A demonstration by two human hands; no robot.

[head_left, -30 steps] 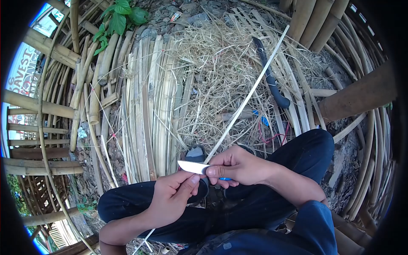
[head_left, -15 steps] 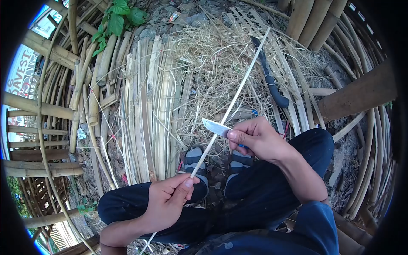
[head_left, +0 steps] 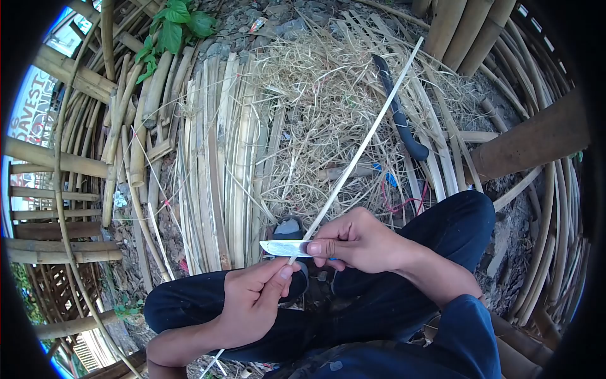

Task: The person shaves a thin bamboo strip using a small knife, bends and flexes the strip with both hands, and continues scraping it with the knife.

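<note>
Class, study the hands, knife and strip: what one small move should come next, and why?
Probably, the right hand should draw the knife along the pale strip, away from the left hand: the blade lies across the strip just beyond the left grip, and a long stretch extends past it.

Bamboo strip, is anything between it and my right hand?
Yes, the knife: your right hand grips it, and its blade crosses the strip just above where your left hand pinches it. Whether your right fingers also touch the strip can't be made out.
</note>
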